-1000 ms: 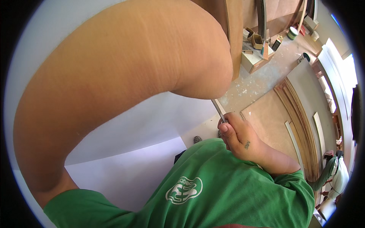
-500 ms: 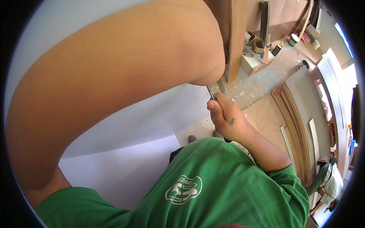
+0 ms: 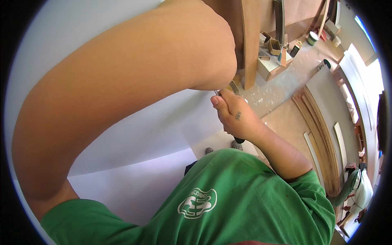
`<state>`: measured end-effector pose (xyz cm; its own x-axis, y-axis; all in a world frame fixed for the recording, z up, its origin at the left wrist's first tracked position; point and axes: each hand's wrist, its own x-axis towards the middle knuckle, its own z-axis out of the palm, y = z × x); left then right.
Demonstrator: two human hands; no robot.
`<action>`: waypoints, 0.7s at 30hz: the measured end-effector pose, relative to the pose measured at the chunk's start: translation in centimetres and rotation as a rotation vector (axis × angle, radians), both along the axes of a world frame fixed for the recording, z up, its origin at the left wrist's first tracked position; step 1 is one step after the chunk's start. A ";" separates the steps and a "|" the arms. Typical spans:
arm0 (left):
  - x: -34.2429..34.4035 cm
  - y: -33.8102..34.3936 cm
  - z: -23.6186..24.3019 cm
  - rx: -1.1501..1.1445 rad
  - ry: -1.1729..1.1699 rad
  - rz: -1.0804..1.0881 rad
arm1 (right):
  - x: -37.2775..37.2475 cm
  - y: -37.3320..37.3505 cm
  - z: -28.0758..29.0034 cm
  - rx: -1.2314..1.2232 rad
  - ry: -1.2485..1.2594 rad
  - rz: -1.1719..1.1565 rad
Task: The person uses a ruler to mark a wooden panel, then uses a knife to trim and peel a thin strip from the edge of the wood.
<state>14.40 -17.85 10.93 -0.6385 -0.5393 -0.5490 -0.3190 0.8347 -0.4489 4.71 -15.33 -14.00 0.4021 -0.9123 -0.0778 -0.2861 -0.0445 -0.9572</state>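
My right hand (image 3: 237,116) is closed around a hand tool with a dark handle (image 3: 239,140) and a thin metal shaft or blade (image 3: 217,93). The handle's end pokes out below my fist, while the shaft's tip passes out of sight behind my left arm. Raised close to the camera, that bent arm fills the upper left. Its far end, around my left hand (image 3: 218,49), shows no fingers, so what it holds is hidden. Beside both arms stands a large smooth white panel (image 3: 179,118), with another white surface (image 3: 134,175) below it.
An upright wooden board (image 3: 250,45) stands just beyond my hands. Past it, a low box (image 3: 271,67) carries small containers and tools. A can (image 3: 312,38) sits on the stained floor. Curved wooden strips (image 3: 318,139) lie to the right, and another person (image 3: 359,192) is at the far right.
My right hand has shifted left with the tool, nearer the white panel. More of the handle's end now shows below the fist. My left arm has moved slightly left.
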 end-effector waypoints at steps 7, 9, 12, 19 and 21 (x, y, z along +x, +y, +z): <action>-0.2 -1.3 -2.7 -0.212 0.283 -0.204 | -1.7 1.0 0.9 0.025 -0.072 0.036; 0.2 -2.4 -3.5 -0.282 0.398 -0.296 | -3.4 2.2 1.8 0.037 -0.076 0.052; 0.6 -3.1 -3.7 -0.344 0.485 -0.456 | -5.6 4.1 3.1 0.064 -0.046 0.102; 0.5 -3.4 -3.4 -0.366 0.484 -0.532 | -2.5 2.1 2.6 -0.008 -0.026 0.099; 0.3 -4.2 -3.6 -0.402 0.464 -0.545 | -1.6 0.2 3.1 0.072 -0.016 0.069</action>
